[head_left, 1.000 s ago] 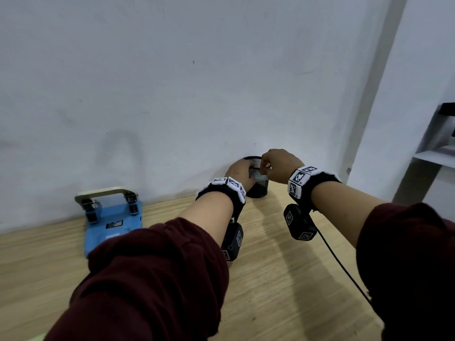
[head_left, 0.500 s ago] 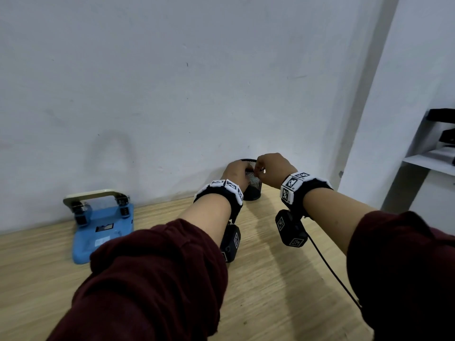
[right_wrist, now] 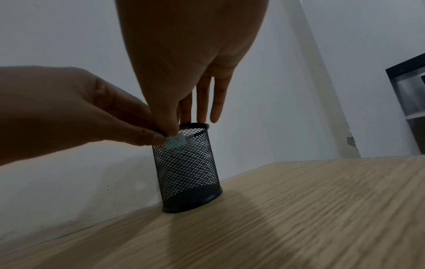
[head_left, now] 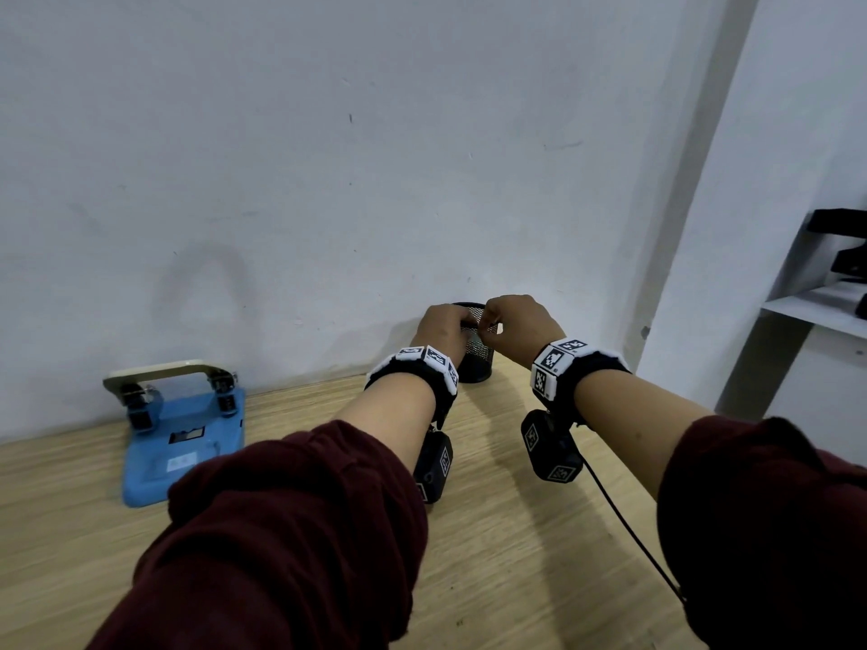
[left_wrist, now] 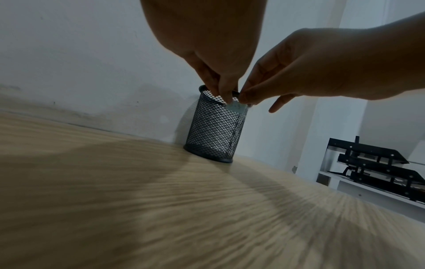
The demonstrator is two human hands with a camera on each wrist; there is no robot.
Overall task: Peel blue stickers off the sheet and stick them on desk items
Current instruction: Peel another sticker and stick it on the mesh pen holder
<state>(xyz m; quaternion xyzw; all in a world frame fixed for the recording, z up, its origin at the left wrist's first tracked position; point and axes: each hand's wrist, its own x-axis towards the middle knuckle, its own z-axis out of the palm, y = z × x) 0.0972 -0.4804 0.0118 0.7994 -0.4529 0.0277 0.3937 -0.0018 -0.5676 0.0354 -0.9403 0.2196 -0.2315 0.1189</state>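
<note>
Two forearms in dark red sleeves [head_left: 291, 532] reach forward over a pale wooden bench [head_left: 506, 555], each wrist wearing a black band with black-and-white square markers. Farther along, both hands meet at the rim of a black mesh pen cup [right_wrist: 187, 169], which stands upright on the bench close to the white wall [head_left: 328, 157]. The left hand [head_left: 443, 328] has its thumb and fingers [left_wrist: 226, 91] brought together at the cup's top edge, pinching the upper left corner of a small pale blue sticker [right_wrist: 176, 142]. The right hand [head_left: 513, 323] pinches the same sticker from above with thumb and forefinger, while its other fingers [right_wrist: 217, 98] extend straight down beside the rim. The sticker lies against the outside of the mesh just below the rim and carries faint markings too small to read. To the left, near the wall, a blue hole punch [head_left: 180, 436] sits on the bench, well apart from the cup. At far right, a white shelf [head_left: 816, 307] holds black trays [left_wrist: 377, 167].
</note>
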